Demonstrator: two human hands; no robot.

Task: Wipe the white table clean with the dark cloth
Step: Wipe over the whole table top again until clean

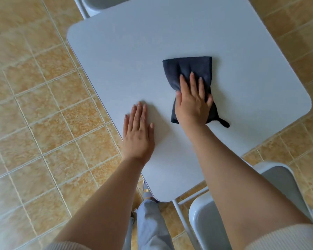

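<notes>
The white table (134,60) fills the middle of the head view, its corners rounded. A dark cloth (186,69) lies flat near the table's centre, with a small loop sticking out at its near right corner. My right hand (192,101) presses palm-down on the near half of the cloth, fingers spread over it. My left hand (138,134) rests flat on the bare tabletop near the left edge, fingers together, holding nothing. The part of the cloth under my right palm is hidden.
A white chair (278,179) stands at the table's near right corner, under my right forearm. Another chair (90,6) shows at the far edge. Orange-tan tiled floor (34,123) surrounds the table. My leg and shoe (148,193) are below the near table corner.
</notes>
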